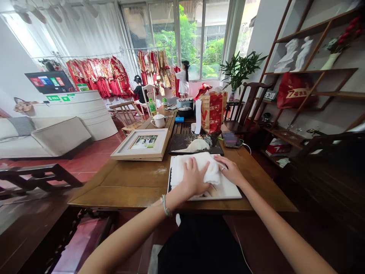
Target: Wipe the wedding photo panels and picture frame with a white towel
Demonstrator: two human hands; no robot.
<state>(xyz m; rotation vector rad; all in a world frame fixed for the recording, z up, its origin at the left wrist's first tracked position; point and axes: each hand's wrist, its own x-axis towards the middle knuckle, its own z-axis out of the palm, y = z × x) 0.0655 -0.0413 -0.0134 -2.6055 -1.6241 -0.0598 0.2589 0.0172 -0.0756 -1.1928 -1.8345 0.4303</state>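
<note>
A white towel (178, 169), folded in a thick pad, lies on a flat white-edged board or book (230, 189) at the near edge of the wooden table. My left hand (194, 177) rests on the towel with its fingers spread, the thumb pointing right. At the towel's right side, my right hand (230, 171) lies with its fingers stretched over the towel's edge and the board. Part of a printed picture shows below the towel. Just beyond the board is a dark tray (182, 141) with a pale fan-shaped thing on it.
Left on the table (114, 190) lies a framed photo (142, 142), with a white teapot (159, 120) behind it. A phone (232, 140) with a cable and a red-and-tan paper bag (212, 114) stand back right. Two people are near the clothes racks.
</note>
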